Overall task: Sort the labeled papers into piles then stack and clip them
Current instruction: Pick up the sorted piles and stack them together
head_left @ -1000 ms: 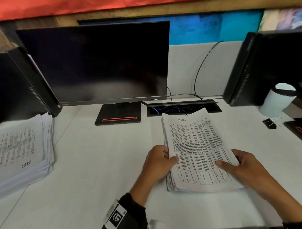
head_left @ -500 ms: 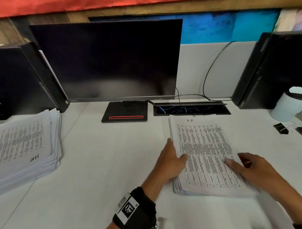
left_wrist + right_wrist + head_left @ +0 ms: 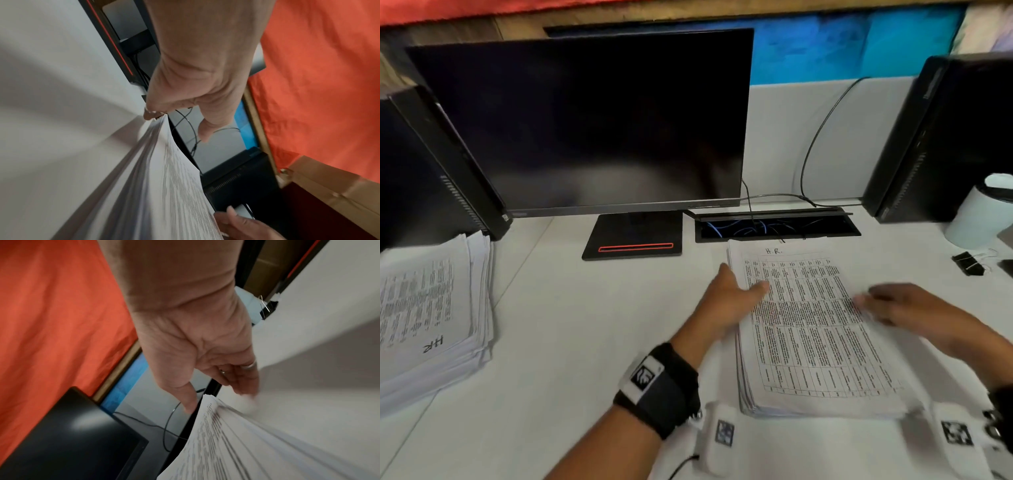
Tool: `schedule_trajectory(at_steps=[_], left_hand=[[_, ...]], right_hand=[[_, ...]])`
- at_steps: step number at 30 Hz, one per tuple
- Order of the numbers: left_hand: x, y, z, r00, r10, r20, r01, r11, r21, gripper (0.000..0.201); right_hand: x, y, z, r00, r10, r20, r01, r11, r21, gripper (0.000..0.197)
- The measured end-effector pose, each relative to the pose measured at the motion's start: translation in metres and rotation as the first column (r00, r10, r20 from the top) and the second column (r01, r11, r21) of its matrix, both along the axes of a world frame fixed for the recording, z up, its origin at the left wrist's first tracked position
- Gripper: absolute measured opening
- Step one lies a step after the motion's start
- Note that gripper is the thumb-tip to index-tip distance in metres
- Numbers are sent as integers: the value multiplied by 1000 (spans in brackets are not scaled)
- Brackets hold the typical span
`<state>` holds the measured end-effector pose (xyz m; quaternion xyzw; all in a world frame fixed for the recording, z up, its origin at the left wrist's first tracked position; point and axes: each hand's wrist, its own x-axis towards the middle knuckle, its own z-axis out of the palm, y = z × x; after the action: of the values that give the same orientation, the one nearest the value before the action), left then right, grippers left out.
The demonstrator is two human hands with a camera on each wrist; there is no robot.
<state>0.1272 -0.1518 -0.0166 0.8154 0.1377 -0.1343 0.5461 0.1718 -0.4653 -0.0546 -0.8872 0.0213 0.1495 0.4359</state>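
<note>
Two piles of labeled paper lie on the desk (image 3: 585,342) in the head view: the near stack (image 3: 811,335), marked "H.R." at its top, sits flat in front of the person, and a second pile (image 3: 428,315), also marked HR, rests well apart at the far left. The left hand (image 3: 729,301) lies along the near stack's left edge with fingers extended and thumb over the top sheet; the right hand (image 3: 900,305) is blurred at the right edge, fingers loosely extended, holding nothing. A black binder clip (image 3: 967,263) waits beside the white cup (image 3: 986,216). The left wrist view shows straight fingers (image 3: 152,112) touching the stack's edge near its far corner, thumb raised clear. The right wrist view shows relaxed fingers (image 3: 242,379) just beside the stack's far corner, apart from the sheets. Judged step: squaring the stack. The next move likely calls for aligning the edges, then fetching the clip with the right hand.
</note>
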Motion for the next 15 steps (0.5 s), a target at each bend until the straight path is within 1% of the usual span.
schedule_trajectory(at_steps=[2,4,5,6,8,9,10,11,12,15], left_hand=[[16,-1,14,1000,11,-5,-12,999,-47,72],[27,-5,18,1000,7,-20,-9,997,-75,69],[32,-7,18,999,13,-31,-15,997,-75,69],[35,-8,18,999,24,-34,-26,998,-65,69],[40,-8,14,998,50,-33,-51,998,-37,70],[42,-8,11,998,58,-34,-59,998,-24,72],[43,-8,9,998,59,-31,-60,998,-14,72],[43,-7,7,998,55,-29,-55,998,-11,72],[43,-6,6,998,51,-23,-51,999,-15,71],[37,8,5,999,39,-31,-41,997,-69,67]], right_hand=[[34,2,-5,998,-65,-21,67,982,179,102],[57,12,-3,990,-80,-117,116,930,350,102],[65,16,-4,985,-66,-160,123,916,381,99],[71,20,-4,982,-30,-185,100,918,385,91],[79,22,-10,980,-17,-197,83,938,336,62],[81,22,-16,983,-25,-181,81,948,309,52],[85,19,-23,985,-36,-169,84,955,285,49],[82,21,-23,986,-36,-164,79,961,267,50],[82,20,-24,986,-50,-158,90,962,258,56],[62,39,5,979,-133,-157,160,971,177,74]])
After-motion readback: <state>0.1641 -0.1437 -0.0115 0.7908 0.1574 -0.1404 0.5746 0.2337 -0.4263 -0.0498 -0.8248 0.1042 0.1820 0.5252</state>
